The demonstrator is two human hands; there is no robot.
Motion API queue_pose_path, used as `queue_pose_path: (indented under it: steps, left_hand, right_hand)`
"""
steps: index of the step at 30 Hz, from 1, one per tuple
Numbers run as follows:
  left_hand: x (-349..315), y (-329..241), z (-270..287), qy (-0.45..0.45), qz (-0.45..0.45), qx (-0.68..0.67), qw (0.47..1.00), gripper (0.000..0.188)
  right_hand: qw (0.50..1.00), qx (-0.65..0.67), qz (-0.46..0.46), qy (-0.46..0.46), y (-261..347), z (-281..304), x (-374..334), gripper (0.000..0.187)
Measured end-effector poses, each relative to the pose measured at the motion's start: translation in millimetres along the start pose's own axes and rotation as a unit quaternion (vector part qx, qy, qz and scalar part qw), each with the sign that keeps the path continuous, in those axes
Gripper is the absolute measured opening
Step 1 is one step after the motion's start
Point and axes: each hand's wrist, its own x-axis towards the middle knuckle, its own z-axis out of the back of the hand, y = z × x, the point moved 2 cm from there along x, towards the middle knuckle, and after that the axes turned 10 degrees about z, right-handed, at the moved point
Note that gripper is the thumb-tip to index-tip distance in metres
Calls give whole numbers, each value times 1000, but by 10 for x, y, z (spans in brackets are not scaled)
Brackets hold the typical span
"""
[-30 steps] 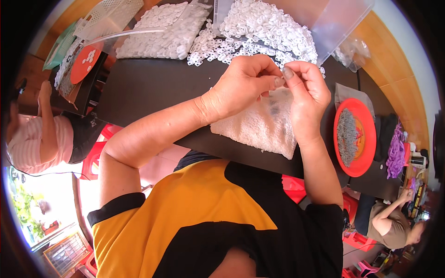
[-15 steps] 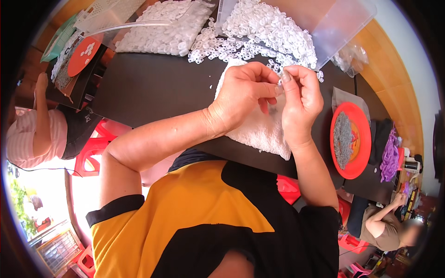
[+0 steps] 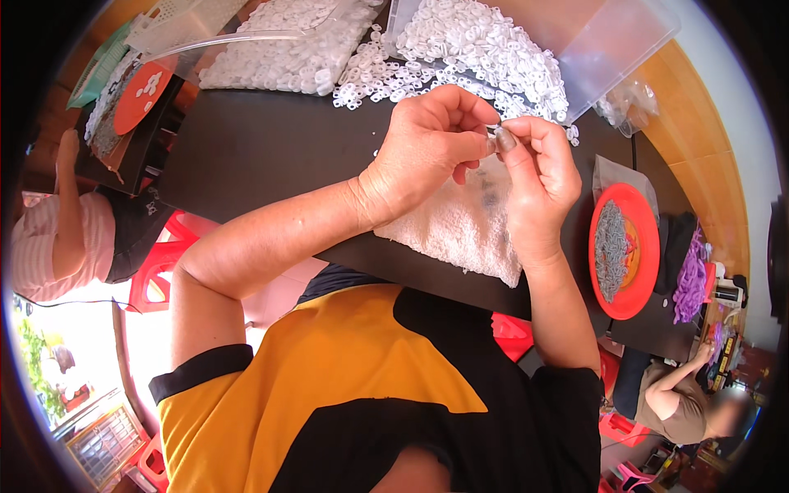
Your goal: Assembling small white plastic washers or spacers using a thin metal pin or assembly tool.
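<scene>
My left hand (image 3: 429, 152) and my right hand (image 3: 542, 181) meet fingertip to fingertip above a white towel (image 3: 456, 226) on the dark table. Thumb and forefinger of each are pinched together. Whatever lies between the fingertips is tiny and mostly hidden by them. Just beyond my hands spreads a heap of small white oval plastic pieces with holes (image 3: 481, 53). To the right of my right hand, a red oval dish (image 3: 648, 279) holds many thin grey pieces (image 3: 609, 251).
A clear bag (image 3: 271, 62) full of white pieces lies at the back left, and a clear plastic bin (image 3: 616, 53) at the back right. Beyond the dish sit dark cloth (image 3: 675, 251) and purple strands (image 3: 690, 279). Two other people sit at far left and far right.
My pinched fingertips have shifted slightly, with the left hand a little higher and the right a little to the right. Both stay together above the towel.
</scene>
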Motion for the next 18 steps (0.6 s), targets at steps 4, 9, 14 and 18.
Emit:
queue_pose_path:
  steps: [4,9,14,18]
  left_hand:
    - [-6,23,1,-5,43,-14,999,16]
    - [-23,111,44,-5,75,-36,996,11]
    - [-49,109,62,-16,59,-70,996,10]
    - [-86,136,35,-19,22,-70,997,9]
  right_hand:
    - [1000,-1,6,-22,11,-2,-2,10]
    - [999,-19,20,-38,-9,-34,-29,11]
    - [999,-5,4,-33,8,-99,-65,11]
    - [1000,3,11,-29,-13,-134,-86,10]
